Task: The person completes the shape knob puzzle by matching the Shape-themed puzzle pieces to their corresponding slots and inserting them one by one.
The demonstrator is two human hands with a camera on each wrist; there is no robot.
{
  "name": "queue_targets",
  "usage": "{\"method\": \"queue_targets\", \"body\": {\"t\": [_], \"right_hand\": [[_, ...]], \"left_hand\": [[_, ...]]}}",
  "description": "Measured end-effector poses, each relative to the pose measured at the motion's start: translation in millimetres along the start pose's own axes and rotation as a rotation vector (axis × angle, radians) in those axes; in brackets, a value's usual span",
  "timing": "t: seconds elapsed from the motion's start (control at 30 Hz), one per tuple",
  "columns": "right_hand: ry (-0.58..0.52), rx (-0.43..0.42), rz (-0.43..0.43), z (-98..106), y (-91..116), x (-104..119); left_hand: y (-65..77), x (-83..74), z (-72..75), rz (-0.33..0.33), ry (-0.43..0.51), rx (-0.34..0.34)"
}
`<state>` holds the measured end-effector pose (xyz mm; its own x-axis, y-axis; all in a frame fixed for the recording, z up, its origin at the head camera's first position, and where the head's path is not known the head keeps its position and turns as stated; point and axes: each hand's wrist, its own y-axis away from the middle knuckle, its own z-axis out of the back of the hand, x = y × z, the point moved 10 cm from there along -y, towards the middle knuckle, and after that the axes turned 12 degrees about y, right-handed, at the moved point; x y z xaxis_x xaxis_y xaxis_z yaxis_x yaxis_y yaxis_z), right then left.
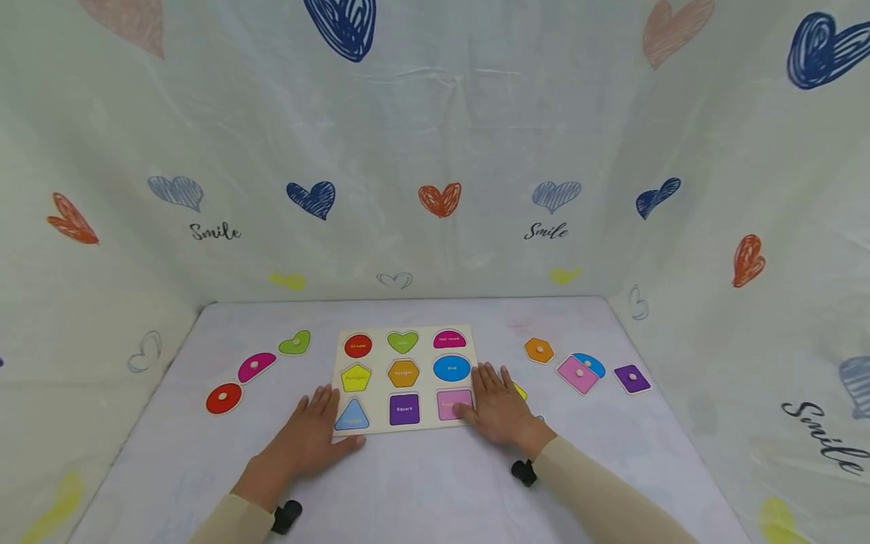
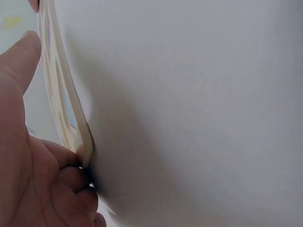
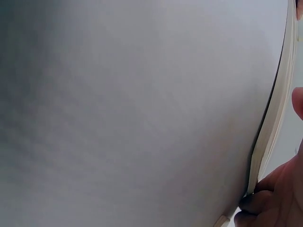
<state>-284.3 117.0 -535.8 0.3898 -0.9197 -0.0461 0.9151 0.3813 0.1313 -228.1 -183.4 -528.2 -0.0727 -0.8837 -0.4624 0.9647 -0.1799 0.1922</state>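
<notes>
A cream shape-puzzle board [image 1: 379, 393] with coloured, labelled shapes lies flat on the table. My left hand [image 1: 306, 434] rests palm down at its left edge, the fingers fairly straight against the side and the thumb by the lower left corner. On the opposite side, my right hand [image 1: 501, 408] lies along the right edge, its thumb over the pink rectangle print. In the left wrist view, fingers [image 2: 71, 177] touch the board's edge [image 2: 84, 130]. The right wrist view likewise has fingers [image 3: 265, 201] at the board's edge [image 3: 267, 130].
Knobbed pieces lie left: a red circle [image 1: 216, 404], magenta half-round [image 1: 251, 372] and green heart [image 1: 289, 347]. At right are an orange hexagon [image 1: 533, 353], pink rectangle [image 1: 569, 370] overlapping a blue oval [image 1: 595, 365], and purple square [image 1: 627, 384]. A yellow piece [image 1: 521, 391] peeks past my right hand.
</notes>
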Motion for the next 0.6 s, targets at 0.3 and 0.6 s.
{"method": "queue_targets", "body": {"t": [0.3, 0.6], "right_hand": [[0.034, -0.024, 0.045, -3.7, 17.7, 7.4], [0.009, -0.019, 0.063, -6.6, 35.9, 12.2]], "left_hand": [[26.8, 6.3, -11.6, 0.056, 0.018, 0.002], [38.3, 7.5, -16.2, 0.066, 0.016, 0.017]]}}
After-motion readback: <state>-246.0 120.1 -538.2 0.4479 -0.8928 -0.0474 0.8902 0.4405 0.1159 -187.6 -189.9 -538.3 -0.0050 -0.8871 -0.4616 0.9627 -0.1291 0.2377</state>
